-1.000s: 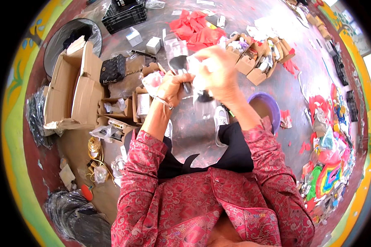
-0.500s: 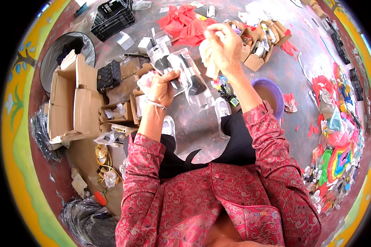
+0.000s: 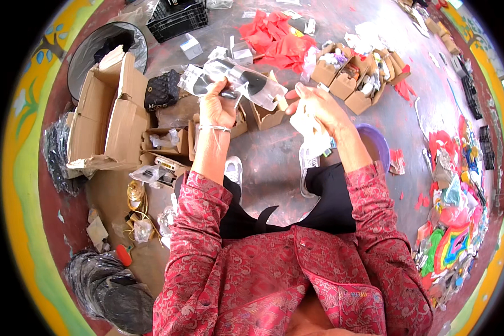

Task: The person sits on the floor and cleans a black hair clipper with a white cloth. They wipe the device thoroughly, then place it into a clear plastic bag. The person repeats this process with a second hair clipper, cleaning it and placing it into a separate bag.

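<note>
Above a cluttered floor (image 3: 271, 162), the left hand (image 3: 217, 107) clamps clear packets (image 3: 249, 79) between thumb and fingers; the right hand (image 3: 329, 113) grips a pale cloth (image 3: 312, 134); work looks midway, nearby boxes (image 3: 357, 103) already loaded, held packets not yet set down.

No text, label, number or sign can be read here, though the black quilted bag (image 3: 161, 89) seems to carry small pale lettering, too indistinct to make out.
</note>
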The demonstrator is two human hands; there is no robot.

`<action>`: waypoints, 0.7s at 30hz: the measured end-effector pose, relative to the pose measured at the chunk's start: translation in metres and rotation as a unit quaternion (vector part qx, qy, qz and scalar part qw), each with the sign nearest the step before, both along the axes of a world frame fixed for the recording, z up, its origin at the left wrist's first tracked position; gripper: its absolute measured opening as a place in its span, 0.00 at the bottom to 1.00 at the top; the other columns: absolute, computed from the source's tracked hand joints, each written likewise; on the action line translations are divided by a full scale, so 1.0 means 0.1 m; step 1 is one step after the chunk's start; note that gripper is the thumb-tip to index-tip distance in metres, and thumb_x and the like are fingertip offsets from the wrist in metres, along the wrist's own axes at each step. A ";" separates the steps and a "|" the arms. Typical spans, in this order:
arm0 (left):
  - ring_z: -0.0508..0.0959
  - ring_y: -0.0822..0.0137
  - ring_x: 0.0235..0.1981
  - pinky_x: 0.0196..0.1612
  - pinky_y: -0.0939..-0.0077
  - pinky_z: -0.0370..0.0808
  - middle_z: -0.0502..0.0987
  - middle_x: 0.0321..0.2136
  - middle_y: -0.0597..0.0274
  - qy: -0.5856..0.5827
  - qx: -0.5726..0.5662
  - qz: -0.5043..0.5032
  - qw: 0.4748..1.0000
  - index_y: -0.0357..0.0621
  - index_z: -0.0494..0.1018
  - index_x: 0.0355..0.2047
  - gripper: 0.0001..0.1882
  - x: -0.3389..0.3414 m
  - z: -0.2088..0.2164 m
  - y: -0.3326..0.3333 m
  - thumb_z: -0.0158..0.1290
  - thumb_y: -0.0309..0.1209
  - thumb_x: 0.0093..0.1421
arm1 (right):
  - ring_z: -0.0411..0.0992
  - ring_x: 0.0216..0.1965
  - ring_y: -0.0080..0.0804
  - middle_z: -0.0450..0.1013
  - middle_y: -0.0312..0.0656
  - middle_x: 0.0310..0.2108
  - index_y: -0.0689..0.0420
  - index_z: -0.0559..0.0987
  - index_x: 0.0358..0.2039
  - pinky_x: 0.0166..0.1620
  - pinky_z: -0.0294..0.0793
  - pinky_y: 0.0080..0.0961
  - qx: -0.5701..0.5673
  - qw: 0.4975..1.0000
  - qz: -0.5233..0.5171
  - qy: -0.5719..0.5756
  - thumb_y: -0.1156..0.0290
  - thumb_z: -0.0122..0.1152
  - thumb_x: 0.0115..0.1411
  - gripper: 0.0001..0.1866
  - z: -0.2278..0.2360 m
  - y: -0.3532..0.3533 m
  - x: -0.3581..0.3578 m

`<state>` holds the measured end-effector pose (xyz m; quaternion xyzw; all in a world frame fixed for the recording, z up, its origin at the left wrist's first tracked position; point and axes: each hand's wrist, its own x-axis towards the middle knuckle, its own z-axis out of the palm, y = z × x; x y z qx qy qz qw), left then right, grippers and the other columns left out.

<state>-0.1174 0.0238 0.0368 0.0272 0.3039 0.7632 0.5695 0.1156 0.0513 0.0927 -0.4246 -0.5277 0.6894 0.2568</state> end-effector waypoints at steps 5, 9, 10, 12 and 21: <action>0.73 0.65 0.32 0.37 0.66 0.71 0.73 0.28 0.64 0.002 0.019 0.001 1.000 0.43 0.70 0.29 0.04 0.18 0.07 0.02 0.52 0.23 0.52 | 0.69 0.20 0.18 0.73 0.38 0.27 0.61 0.72 0.39 0.22 0.70 0.16 -0.044 0.988 0.085 0.120 0.62 0.52 0.60 0.15 -0.09 -0.15 -0.14; 0.74 0.63 0.35 0.39 0.70 0.73 0.75 0.32 0.59 0.059 0.075 -0.044 0.994 0.43 0.70 0.35 0.07 0.28 0.22 -0.08 0.53 0.25 0.54 | 0.70 0.20 0.19 0.71 0.35 0.22 0.59 0.74 0.33 0.22 0.71 0.17 0.028 0.985 -0.101 0.137 0.71 0.54 0.57 0.05 -0.24 0.09 -0.04; 0.75 0.61 0.36 0.41 0.69 0.73 0.75 0.32 0.56 0.037 0.098 -0.073 0.992 0.42 0.69 0.37 0.09 0.24 0.21 -0.09 0.53 0.28 0.55 | 0.70 0.20 0.20 0.71 0.35 0.22 0.59 0.74 0.32 0.22 0.71 0.17 0.034 0.986 -0.098 0.133 0.72 0.54 0.57 0.05 -0.17 0.13 0.05; 0.75 0.60 0.36 0.40 0.68 0.74 0.75 0.33 0.55 0.070 0.069 -0.117 0.988 0.42 0.68 0.38 0.11 0.18 0.22 -0.10 0.53 0.30 0.56 | 0.67 0.16 0.19 0.70 0.35 0.21 0.59 0.75 0.32 0.18 0.67 0.16 0.044 0.985 -0.078 0.147 0.72 0.53 0.58 0.05 0.02 0.17 0.22; 0.74 0.73 0.39 0.45 0.82 0.69 0.75 0.40 0.60 0.168 0.041 -0.308 0.936 0.39 0.68 0.44 0.23 0.55 0.32 -0.24 0.33 0.46 0.65 | 0.66 0.23 0.18 0.69 0.32 0.19 0.61 0.75 0.24 0.28 0.65 0.20 0.257 0.936 0.187 -0.153 0.66 0.56 0.52 0.10 0.22 0.25 0.53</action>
